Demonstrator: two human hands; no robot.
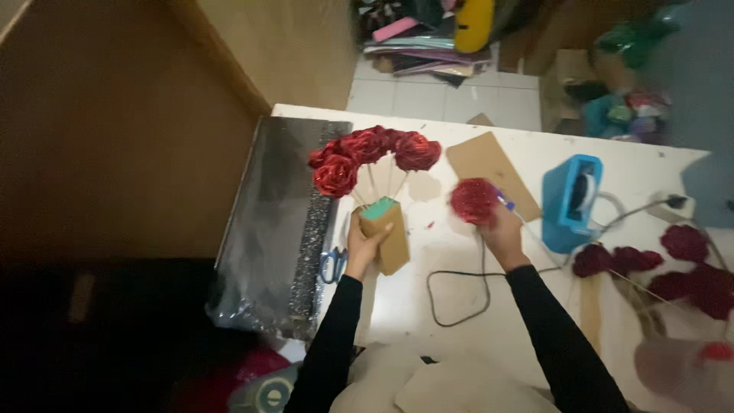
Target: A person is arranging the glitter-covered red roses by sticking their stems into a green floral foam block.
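Left hand (365, 246) grips the cardboard holder (388, 233) of roses (375, 149); right hand (501, 226), beside it, pinches a single rose (473, 200) upright.

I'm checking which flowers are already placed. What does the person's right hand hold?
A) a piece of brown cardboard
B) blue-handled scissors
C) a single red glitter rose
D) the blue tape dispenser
C: the right hand is raised over the white table gripping a single red glitter rose, while the scissors, the blue tape dispenser and the brown cardboard lie untouched on the table.
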